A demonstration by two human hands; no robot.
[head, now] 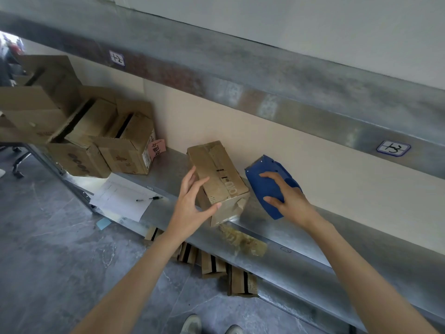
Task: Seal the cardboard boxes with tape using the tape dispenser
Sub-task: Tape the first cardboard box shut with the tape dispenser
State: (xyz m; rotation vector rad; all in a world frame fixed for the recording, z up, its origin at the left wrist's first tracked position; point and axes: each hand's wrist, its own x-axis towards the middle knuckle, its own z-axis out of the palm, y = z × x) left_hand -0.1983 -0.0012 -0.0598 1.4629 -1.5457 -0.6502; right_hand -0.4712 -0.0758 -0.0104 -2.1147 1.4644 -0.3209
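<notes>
Head view: left hand (192,201) clasped the box (216,169), right hand (289,196) gripped the dispenser (262,185) right of it; next, probably, lifting it onto the box top.

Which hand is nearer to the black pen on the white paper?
Left. The left hand holds the box just right of the pen; the right hand holds the blue tape dispenser, beyond the box.
</notes>
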